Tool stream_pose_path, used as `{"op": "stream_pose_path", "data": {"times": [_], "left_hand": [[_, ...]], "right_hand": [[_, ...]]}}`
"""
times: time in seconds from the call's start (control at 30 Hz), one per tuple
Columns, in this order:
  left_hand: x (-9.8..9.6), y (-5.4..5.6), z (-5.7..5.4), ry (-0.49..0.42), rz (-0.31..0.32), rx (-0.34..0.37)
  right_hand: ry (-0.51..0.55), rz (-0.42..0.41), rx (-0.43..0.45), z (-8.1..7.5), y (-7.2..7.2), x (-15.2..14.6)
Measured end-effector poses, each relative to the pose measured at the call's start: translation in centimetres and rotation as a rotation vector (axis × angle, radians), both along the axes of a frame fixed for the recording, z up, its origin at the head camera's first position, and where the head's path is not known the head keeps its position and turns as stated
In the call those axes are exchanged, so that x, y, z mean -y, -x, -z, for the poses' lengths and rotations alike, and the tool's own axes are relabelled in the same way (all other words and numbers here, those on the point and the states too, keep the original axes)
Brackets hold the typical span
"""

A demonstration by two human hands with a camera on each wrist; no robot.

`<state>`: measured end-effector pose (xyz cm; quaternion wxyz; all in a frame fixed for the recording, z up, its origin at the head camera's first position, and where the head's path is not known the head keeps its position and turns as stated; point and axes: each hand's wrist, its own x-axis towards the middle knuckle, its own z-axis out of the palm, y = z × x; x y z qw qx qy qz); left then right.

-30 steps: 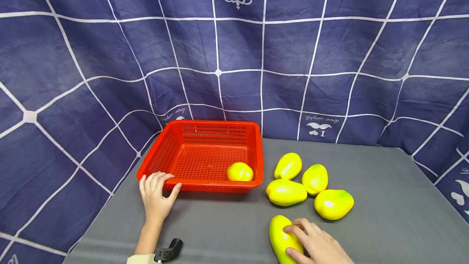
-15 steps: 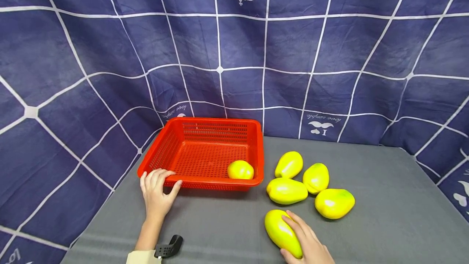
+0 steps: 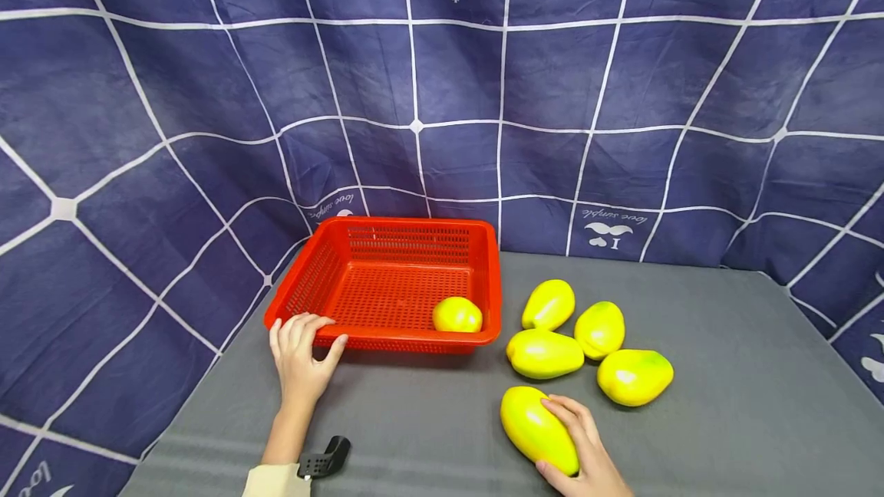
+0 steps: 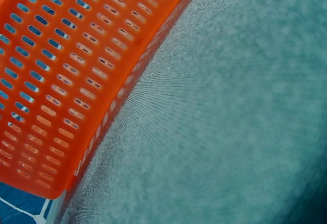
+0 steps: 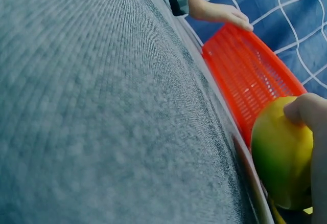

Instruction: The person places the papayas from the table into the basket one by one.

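My left hand (image 3: pixel 301 355) holds the front-left rim of a red perforated plastic basket (image 3: pixel 407 337), fingers over the edge and thumb at its front. That grip also shows from the side in the right wrist view, where the left hand (image 5: pixel 219 13) is at the basket's corner. My right hand (image 3: pixel 583 447) grips a yellow mango (image 3: pixel 533 428) near the front of the table, thumb on the near side and fingers on the far side. In the right wrist view this mango (image 5: pixel 278 152) has a green patch. Inside the basket, at its front-right corner, lies another yellow mango (image 3: pixel 457 315).
Several more yellow mangoes (image 3: pixel 545 353) lie clustered right of the basket, beyond my right hand. A grey cloth (image 3: pixel 428 420) covers the table. Behind it hangs a blue curtain (image 3: pixel 456 83) with white lines. A black wrist device (image 3: pixel 324 457) sits on my left wrist.
My right hand has closed its grip round the near mango, which has turned and shifted slightly away from the front edge. The left hand stays at the basket rim. The head view has tilted slightly.
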<state>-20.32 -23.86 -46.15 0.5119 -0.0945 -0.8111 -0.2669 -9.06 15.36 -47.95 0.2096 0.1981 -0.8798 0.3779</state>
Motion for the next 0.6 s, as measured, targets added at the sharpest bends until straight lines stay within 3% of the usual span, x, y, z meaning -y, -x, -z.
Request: {"op": "stream_pose_path", "data": {"times": [0.1, 0.23, 0.4, 0.47, 0.6], "left_hand": [[-0.1, 0.1, 0.0, -0.003, -0.003, -0.004], [-0.1, 0.0, -0.1, -0.003, -0.004, -0.004], [0.0, 0.2, -0.1, 0.000, -0.002, -0.002], [0.0, 0.3, -0.1, 0.000, -0.004, -0.001], [0.0, 0.3, 0.0, -0.002, -0.005, 0.004]], "right_hand": [[0.071, -0.068, -0.057, -0.1, 0.2, -0.1], [0.127, -0.089, -0.047, -0.2, 0.1, 0.0], [0.089, -0.143, -0.048, -1.3, 0.2, -0.1], [0.035, -0.156, -0.084, -2.2, 0.3, 0.0], [-0.029, -0.145, -0.247, -4.4, 1.1, 0.6]]}}
